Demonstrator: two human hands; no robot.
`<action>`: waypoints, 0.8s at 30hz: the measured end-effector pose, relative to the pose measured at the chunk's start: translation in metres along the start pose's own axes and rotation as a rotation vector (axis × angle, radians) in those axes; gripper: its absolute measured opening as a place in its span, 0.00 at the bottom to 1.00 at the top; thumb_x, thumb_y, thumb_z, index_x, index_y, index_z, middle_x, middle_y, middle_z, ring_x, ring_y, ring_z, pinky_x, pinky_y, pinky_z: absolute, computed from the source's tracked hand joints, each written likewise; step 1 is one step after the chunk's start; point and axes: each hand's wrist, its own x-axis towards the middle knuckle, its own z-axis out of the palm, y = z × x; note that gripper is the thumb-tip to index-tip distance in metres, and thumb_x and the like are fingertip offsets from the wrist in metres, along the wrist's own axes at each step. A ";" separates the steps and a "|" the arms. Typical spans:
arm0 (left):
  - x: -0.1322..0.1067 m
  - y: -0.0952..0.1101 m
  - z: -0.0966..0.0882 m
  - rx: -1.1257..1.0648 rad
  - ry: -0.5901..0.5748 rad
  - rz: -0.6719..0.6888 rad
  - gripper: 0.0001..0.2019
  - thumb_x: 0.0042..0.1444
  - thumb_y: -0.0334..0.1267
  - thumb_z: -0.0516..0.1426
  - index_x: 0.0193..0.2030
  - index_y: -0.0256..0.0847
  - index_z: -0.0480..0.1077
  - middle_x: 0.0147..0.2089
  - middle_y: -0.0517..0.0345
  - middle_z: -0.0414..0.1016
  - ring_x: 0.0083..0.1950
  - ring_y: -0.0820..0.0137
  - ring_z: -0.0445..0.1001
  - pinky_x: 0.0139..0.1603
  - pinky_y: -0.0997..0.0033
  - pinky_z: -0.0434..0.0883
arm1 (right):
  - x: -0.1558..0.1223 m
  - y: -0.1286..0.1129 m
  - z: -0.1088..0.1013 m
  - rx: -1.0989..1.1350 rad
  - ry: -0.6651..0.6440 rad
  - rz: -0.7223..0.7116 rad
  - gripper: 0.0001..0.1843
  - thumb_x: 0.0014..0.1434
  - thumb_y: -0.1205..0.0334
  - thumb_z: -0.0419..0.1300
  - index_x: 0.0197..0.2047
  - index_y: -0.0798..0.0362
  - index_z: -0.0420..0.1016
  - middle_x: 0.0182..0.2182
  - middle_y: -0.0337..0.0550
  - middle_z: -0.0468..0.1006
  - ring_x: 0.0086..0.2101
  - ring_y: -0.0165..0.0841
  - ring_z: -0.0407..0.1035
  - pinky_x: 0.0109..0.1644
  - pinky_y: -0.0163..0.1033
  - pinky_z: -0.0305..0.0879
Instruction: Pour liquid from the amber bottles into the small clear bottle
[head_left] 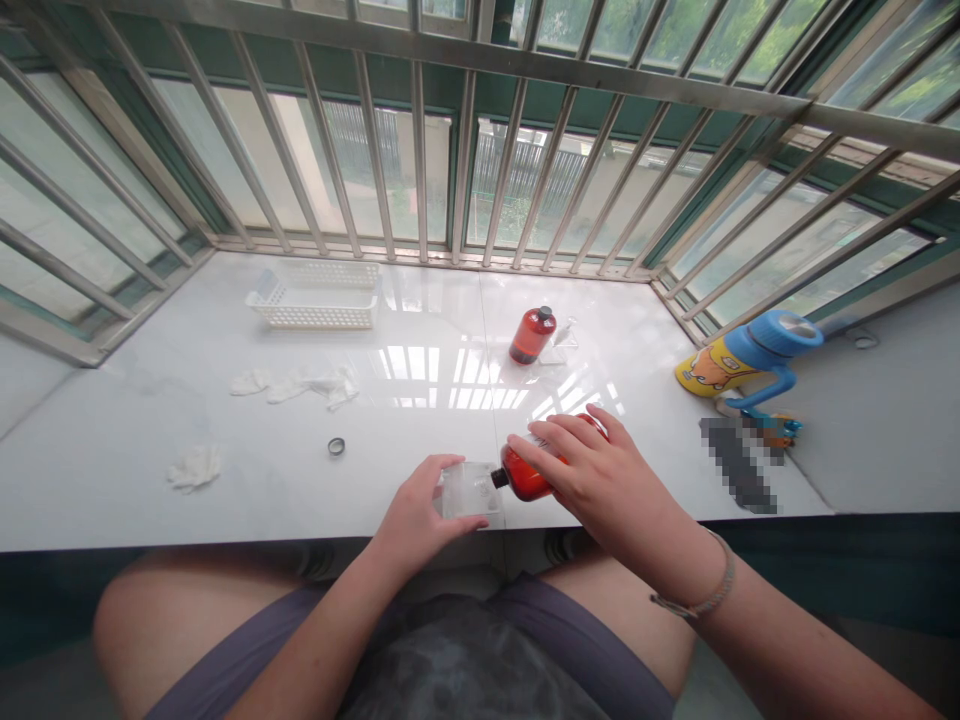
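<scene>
My left hand (426, 510) grips a clear, square-looking container (469, 490) near the table's front edge, thumb and fingers on opposite sides of it. In my right hand (577, 465) a red see-through bottle (529, 475) lies tilted almost flat. Its dark neck (499, 479) points left, over the right rim of the container. Whether liquid is flowing out is too small to tell. Farther back, a second red bottle (531, 338) with a dark cap stands upright, partly full, beside a small clear object (561, 342).
A white perforated basket (315, 312) sits at the back left. Crumpled white pieces, perhaps gloves (193, 468), lie at left near a small dark ring (336, 447). At right are a yellow-and-blue drinking bottle (739, 355) and a blurred-out dark item (739, 465). Metal bars (420, 150) border the table's back.
</scene>
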 end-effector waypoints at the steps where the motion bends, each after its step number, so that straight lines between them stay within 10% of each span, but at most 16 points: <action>1: 0.000 0.001 0.000 -0.004 0.000 0.001 0.35 0.49 0.48 0.77 0.63 0.51 0.73 0.63 0.54 0.78 0.65 0.54 0.77 0.64 0.50 0.81 | 0.000 0.000 -0.001 0.000 0.000 -0.001 0.28 0.71 0.71 0.64 0.70 0.42 0.71 0.60 0.45 0.80 0.58 0.46 0.72 0.70 0.59 0.51; 24: 0.000 0.001 0.001 -0.036 0.008 0.005 0.36 0.49 0.48 0.78 0.63 0.50 0.73 0.62 0.53 0.78 0.64 0.54 0.78 0.62 0.51 0.82 | 0.005 0.002 -0.009 -0.045 0.042 -0.048 0.29 0.68 0.75 0.61 0.68 0.43 0.72 0.60 0.45 0.81 0.58 0.45 0.72 0.71 0.58 0.49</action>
